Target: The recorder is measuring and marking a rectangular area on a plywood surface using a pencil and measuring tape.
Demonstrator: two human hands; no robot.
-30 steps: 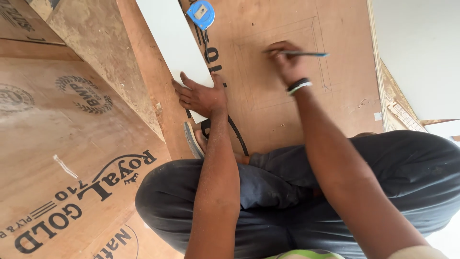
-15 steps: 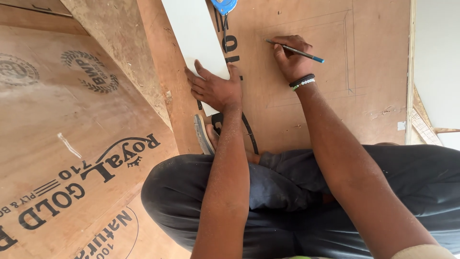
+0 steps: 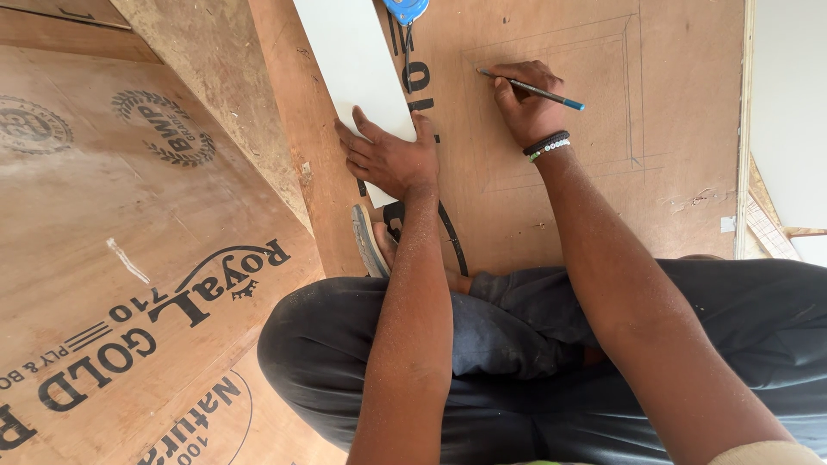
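Plywood sheet (image 3: pixel 551 198), left hand (image 3: pixel 392 159) flat on white strip (image 3: pixel 357 60), right hand (image 3: pixel 525 108) grip holding pencil (image 3: pixel 534 89)

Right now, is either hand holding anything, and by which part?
The right hand grips a pencil near its tip end, point on the plywood sheet. The left hand only presses flat on a white strip, not gripping it.
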